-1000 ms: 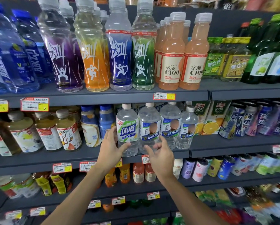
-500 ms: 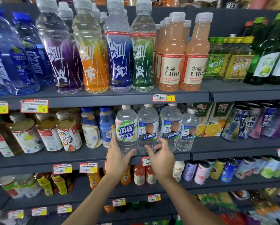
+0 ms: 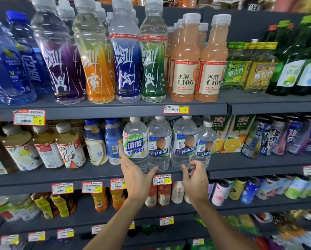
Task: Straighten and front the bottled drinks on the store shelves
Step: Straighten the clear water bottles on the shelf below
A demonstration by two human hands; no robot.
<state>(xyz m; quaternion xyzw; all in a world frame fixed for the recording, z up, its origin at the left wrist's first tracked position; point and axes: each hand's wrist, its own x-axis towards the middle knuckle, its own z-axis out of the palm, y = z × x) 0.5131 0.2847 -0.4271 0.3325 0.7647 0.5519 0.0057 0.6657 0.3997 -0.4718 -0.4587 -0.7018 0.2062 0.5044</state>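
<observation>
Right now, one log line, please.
step: fronting middle shelf | left hand: open at green-label bottle | right hand: curled near water bottle

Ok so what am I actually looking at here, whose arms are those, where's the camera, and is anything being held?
There is no machine here. These are a person's two bare arms, filmed by one wide-angle camera worn on the head, looking forward and down. That is the only view.

In front are store shelves full of drinks. On the middle shelf stand clear water bottles. The left hand lies with straight fingers against the green-label bottle, not gripping it. The right hand has curled fingers in front of the foot of the blue-label bottles; I cannot tell whether it touches one.

On the shelf above stand tall coloured sports drinks and peach-coloured juice bottles.
</observation>
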